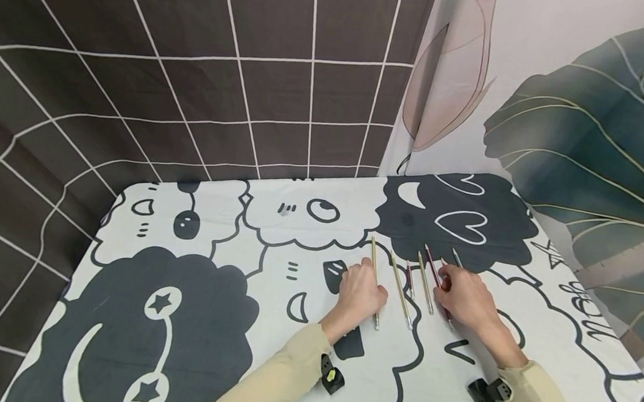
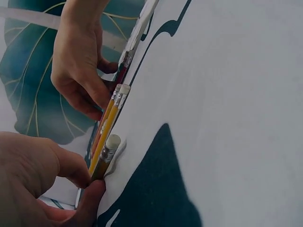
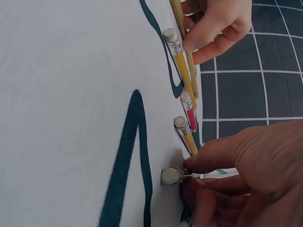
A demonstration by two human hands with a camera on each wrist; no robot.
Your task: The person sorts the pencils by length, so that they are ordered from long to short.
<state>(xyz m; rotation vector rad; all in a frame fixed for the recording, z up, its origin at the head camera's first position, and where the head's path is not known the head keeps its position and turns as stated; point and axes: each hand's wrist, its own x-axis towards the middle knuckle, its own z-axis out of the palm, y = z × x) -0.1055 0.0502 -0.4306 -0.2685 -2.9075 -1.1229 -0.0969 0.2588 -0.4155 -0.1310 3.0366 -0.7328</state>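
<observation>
Several pencils lie side by side on a black-and-white patterned cloth [image 1: 295, 261]. My left hand [image 1: 359, 294] pinches the leftmost yellow pencil [image 1: 374, 252] between thumb and index finger; its eraser end [image 2: 111, 143] shows in the left wrist view. To its right are another yellow pencil [image 1: 402, 290], a short red pencil [image 1: 410, 280] and a third yellow pencil [image 1: 425, 283]. The right hand [image 1: 466, 298] pinches a dark red pencil [image 1: 432, 265], whose white eraser [image 3: 171, 176] faces the right wrist camera. A greenish pencil [image 1: 456, 256] pokes out beyond that hand, its rear part mostly hidden.
A dark curtain with a white grid [image 1: 196, 80] hangs behind the cloth's far edge. On the right hangs a pale curtain with large leaves [image 1: 602, 121]. Black cameras sit on both wrists, over cream sleeves [image 1: 276, 378].
</observation>
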